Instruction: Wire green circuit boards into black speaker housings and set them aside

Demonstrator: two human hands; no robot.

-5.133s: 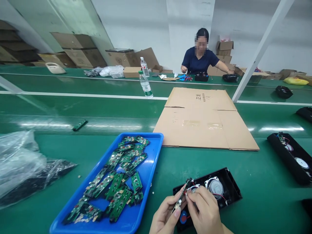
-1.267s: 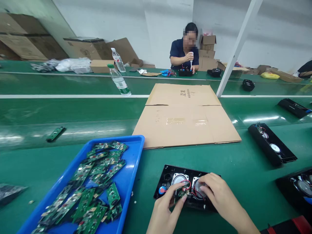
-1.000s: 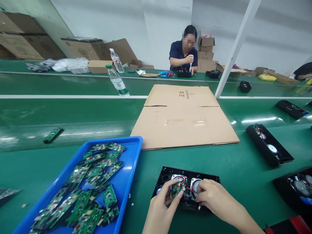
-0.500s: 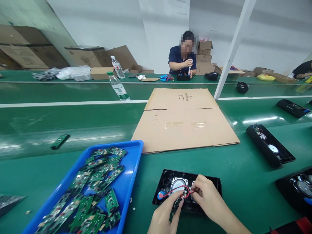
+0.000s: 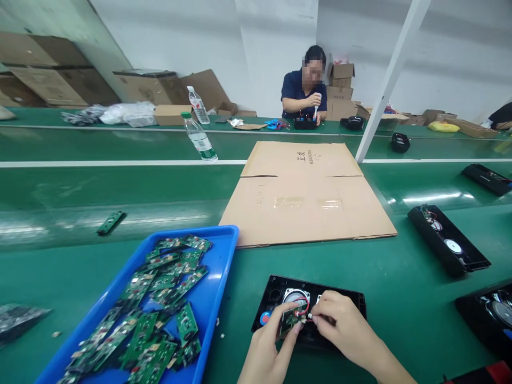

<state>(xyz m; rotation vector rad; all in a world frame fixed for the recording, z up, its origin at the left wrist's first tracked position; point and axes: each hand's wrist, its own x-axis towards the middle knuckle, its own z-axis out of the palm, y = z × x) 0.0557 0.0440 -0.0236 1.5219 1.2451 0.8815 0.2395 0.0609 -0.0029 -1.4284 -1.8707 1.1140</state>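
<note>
A small green circuit board (image 5: 291, 319) is pinched between the thumb and fingers of my left hand (image 5: 269, 341), tilted up over an open black speaker housing (image 5: 264, 298). My right hand (image 5: 340, 325) is closed at the board's right edge, gripping a small white wire connector (image 5: 309, 317) by its wires. A red wire (image 5: 307, 303) loops from the board. Inside the housing I see a round speaker (image 5: 296, 296) and a blue and red round part (image 5: 265, 318); my hands cover much of the rest.
To the left stands a blue tray (image 5: 219, 277) with many circuit boards. A flattened cardboard sheet (image 5: 308, 208) lies beyond the housing. More black housings (image 5: 448, 240) rest at right. Water bottles (image 5: 200, 137) and a co-worker (image 5: 304, 90) are farther back.
My left hand has turned the circuit board so more of its face shows. My right hand has brought the connector close against the board's edge. The view has shifted slightly.
</note>
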